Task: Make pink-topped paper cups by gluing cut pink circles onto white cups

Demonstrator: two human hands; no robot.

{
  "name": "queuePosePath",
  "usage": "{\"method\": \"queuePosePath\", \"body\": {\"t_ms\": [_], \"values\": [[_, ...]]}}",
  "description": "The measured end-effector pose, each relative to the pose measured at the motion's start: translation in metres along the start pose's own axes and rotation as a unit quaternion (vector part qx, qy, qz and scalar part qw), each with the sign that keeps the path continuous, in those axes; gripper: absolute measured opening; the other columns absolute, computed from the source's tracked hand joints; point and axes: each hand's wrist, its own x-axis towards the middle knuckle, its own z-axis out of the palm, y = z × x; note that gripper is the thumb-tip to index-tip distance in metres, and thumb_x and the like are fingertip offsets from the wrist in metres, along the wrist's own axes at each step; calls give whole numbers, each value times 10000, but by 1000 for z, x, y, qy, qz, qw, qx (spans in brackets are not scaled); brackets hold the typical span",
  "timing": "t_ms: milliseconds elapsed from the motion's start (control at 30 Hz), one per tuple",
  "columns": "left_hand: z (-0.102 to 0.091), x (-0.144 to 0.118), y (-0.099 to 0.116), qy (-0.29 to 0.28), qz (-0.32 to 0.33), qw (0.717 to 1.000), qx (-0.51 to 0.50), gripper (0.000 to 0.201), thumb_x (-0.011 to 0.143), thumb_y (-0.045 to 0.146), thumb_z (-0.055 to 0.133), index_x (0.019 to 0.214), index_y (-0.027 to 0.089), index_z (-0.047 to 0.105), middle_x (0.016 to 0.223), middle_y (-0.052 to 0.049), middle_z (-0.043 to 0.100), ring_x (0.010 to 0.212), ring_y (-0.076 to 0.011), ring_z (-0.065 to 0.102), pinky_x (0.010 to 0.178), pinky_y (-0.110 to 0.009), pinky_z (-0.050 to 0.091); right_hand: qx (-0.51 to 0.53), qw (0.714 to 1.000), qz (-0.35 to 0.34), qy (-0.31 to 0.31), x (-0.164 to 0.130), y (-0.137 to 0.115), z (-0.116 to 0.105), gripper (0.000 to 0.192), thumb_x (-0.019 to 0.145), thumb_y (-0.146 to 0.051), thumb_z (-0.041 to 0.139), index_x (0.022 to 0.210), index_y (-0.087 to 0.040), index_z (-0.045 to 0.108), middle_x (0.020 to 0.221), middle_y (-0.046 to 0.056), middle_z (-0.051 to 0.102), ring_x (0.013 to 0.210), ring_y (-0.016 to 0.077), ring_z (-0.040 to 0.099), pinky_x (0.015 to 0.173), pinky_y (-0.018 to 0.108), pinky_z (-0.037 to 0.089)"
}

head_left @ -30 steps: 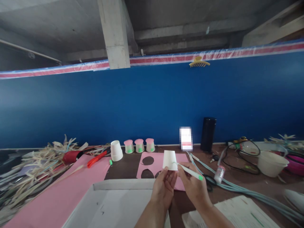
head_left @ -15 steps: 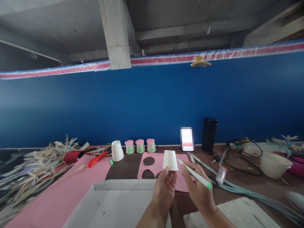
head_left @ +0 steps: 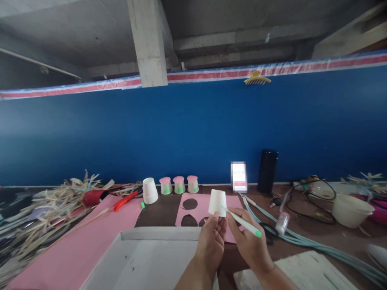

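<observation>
A person's left hand (head_left: pixel 213 237) holds a small white paper cup (head_left: pixel 217 202) upside down above the workbench (head_left: pixel 302 229), fingertips pinching its rim from below so the wider mouth faces down and the narrower base points up. The right hand (head_left: pixel 248 241) grips a white marker with a green end (head_left: pixel 242 222), fingers closed around its barrel. The marker's long axis runs on a slant, from the green end low on the right up and leftward to the tip, which meets the lower right side of the cup wall; whether it truly touches cannot be told, but no gap shows. The cup thus lies up and to the left of the right hand's grip, directly in line with the marker, and just above the left hand's fingers. The two hands sit close together, nearly touching, over a pink sheet with round holes cut out (head_left: pixel 199 205). Beyond them, along the blue wall (head_left: pixel 193 133), stand three small cups with pink tops (head_left: pixel 179 185) and another plain white cup (head_left: pixel 150 191), tilted. An open white box (head_left: pixel 157 257) lies near the person, with a larger pink sheet (head_left: pixel 75 245) to its left and a grey cable (head_left: pixel 302 239) trailing off to the right.
</observation>
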Motion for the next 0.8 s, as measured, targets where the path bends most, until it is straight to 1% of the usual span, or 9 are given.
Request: {"method": "queuePosePath", "body": {"t_ms": [333, 533, 667, 800], "values": [[2, -3, 1, 0, 4, 1000, 9, 17, 755, 106, 647, 770, 106, 638, 799, -82, 672, 797, -143, 655, 820, -239, 520, -30, 1000, -3, 2, 1, -1, 0, 177, 859, -348, 520, 937, -217, 612, 869, 56, 684, 780, 185, 648, 730, 278, 520], [-3, 0, -2, -27, 6, 1000, 10, 41, 755, 133, 656, 787, 108, 645, 836, -90, 675, 828, -153, 651, 841, -252, 510, -32, 999, -4, 2, 1, 1, 2, 169, 866, -327, 506, 928, -208, 609, 872, 58, 676, 780, 179, 641, 725, 274, 514], [-3, 1, -3, -24, 4, 1000, 8, 59, 751, 143, 665, 788, 101, 646, 826, -88, 676, 817, -152, 652, 826, -248, 512, -33, 999, -7, 2, 1, 1, 2, 167, 867, -323, 507, 930, -207, 609, 868, 56, 676, 786, 175, 641, 730, 271, 512], [-3, 0, -2, -31, 1, 999, 11, 87, 749, 151, 673, 813, 96, 650, 860, -98, 679, 844, -157, 651, 848, -254, 505, -40, 999, -7, 4, 2, 1, 1, 172, 864, -331, 513, 920, -203, 613, 864, 54, 677, 788, 172, 643, 723, 261, 509]]}}
